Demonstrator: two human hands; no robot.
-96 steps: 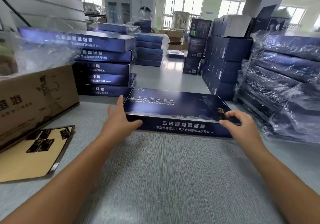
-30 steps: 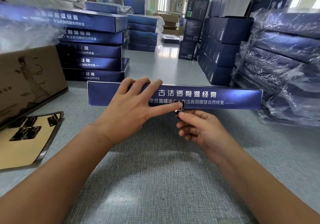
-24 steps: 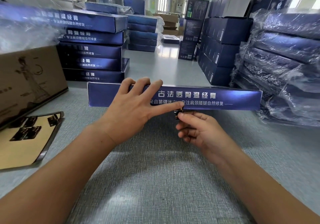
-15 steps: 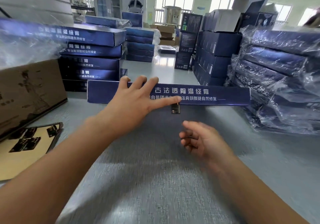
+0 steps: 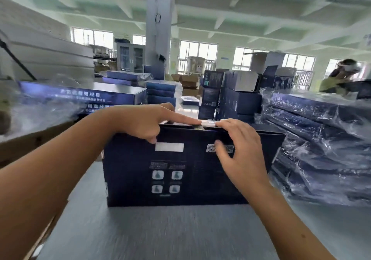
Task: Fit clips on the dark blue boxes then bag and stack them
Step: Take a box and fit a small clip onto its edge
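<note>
Standing on its long edge on the grey table [image 5: 160, 231] at frame centre: one dark blue box [image 5: 186, 171], back panel facing the camera, showing a white label, a barcode patch and four small icons. Left hand [image 5: 144, 123] comes in from 8 o'clock and sits on the box's top edge, index finger laid straight along that edge toward 3 o'clock, thumb down on the back panel, other fingers curled over the far side; reads as a grip on the top edge. Right hand [image 5: 239, 149] comes in from 5 o'clock, fingertips on the top edge just beside the left index tip, thumb pressed to the panel over the barcode, so it clamps the same edge. Between the two fingertips is a small pale strip on the edge; too blurred to tell whether it's a clip. At 9 o'clock, a brown carton [image 5: 30, 145] with clear plastic over it, then a stack of blue boxes [image 5: 84, 97] behind. At 3 o'clock, a pile of bagged boxes [image 5: 321, 139] in crinkled film, near the held box. Further back at 12 o'clock: upright dark cartons [image 5: 236, 99], a concrete pillar [image 5: 158, 28], windows. At 2 o'clock, far, a person [image 5: 337, 79], blurred.
</note>
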